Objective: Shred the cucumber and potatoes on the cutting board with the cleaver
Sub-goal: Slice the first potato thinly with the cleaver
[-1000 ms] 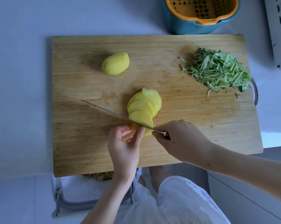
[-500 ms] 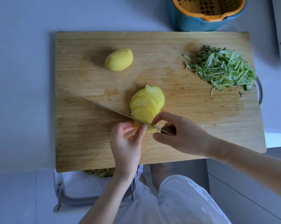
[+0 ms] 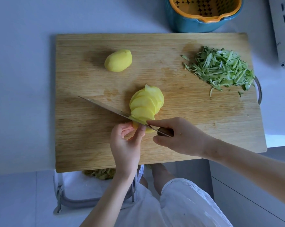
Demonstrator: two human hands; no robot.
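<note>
On the wooden cutting board a fan of yellow potato slices lies near the middle. The cleaver cuts across the near end of the potato, blade edge-on and pointing left. My right hand grips its dark handle, index finger stretched along the blade. My left hand pinches the remaining potato end just in front of the blade. A whole peeled potato lies at the back left. Shredded cucumber is piled at the back right.
A blue bowl with an orange strainer insert stands behind the board. A grey perforated rack is at the far right. Below the counter edge a bin holds peelings. The board's metal handle sticks out on the right.
My right index finger has stretched out along the blade. The cleaver stays at the potato's near end, and the fan of slices has grown slightly.
</note>
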